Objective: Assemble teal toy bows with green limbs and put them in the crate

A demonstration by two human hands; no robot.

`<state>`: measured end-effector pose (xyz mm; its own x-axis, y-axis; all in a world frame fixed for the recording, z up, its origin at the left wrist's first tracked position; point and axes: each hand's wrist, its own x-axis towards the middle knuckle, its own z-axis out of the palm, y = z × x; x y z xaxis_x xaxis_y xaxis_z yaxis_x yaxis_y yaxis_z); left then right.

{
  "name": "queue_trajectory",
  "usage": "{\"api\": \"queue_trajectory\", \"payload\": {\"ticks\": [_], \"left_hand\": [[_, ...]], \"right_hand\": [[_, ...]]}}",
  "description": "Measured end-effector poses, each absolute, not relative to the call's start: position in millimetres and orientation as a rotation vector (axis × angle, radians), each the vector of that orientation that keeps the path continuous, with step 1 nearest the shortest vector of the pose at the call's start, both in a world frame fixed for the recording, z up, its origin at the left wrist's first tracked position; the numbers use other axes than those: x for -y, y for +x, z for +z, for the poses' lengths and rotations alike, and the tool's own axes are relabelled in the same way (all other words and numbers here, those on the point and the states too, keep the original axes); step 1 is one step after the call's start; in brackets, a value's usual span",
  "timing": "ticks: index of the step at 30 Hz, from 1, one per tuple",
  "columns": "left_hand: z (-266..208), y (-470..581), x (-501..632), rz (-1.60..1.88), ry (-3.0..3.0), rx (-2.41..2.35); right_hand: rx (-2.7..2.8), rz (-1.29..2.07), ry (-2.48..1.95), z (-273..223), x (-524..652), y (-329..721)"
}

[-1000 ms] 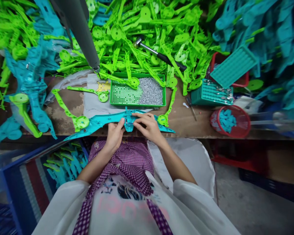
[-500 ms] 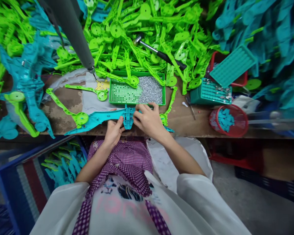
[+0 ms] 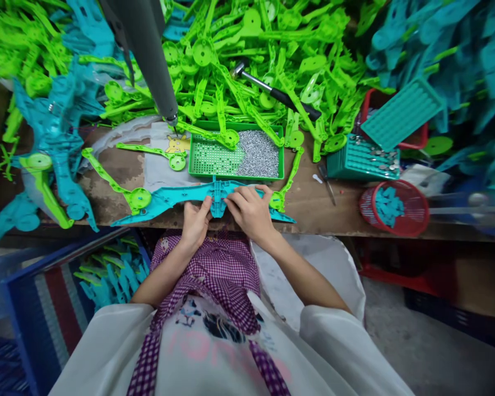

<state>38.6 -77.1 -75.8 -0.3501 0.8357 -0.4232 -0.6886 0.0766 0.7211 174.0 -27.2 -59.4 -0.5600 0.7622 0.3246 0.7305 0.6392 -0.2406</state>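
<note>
Clamping left hand on long, ribbed blue part at near edge of worktop, touching it with curled right hand, grip unclear.

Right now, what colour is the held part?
The part is turquoise, clearest in the head view.

The brown bench carries a green tray. Behind this tray lies a heap of green parts, on its left a pale sheet. Right of the tray stand a teal box and a red basket; between tray and basket lies a thin tool.
</note>
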Motion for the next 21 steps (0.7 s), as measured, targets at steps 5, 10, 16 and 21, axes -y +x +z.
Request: {"api": "queue_trajectory", "payload": {"ticks": [5,10,16,21], "left_hand": [[-73.8,31.8,81.1,1.532,0.198,-1.016],[-73.5,26.8,83.6,1.503,0.212,-1.0],[-74.4,31.5,80.1,1.57,0.208,-1.022],[-77.5,34.2,78.8,1.566,0.177,-1.096]], "right_hand": [[2.42,0.189,-1.227,-58.1,27.6,168.3],[2.452,0.173,-1.235,-55.0,32.0,159.6],[2.442,0.261,-1.205,-55.1,32.7,169.9],[2.457,0.291,-1.18,-56.5,30.7,176.7]]}}
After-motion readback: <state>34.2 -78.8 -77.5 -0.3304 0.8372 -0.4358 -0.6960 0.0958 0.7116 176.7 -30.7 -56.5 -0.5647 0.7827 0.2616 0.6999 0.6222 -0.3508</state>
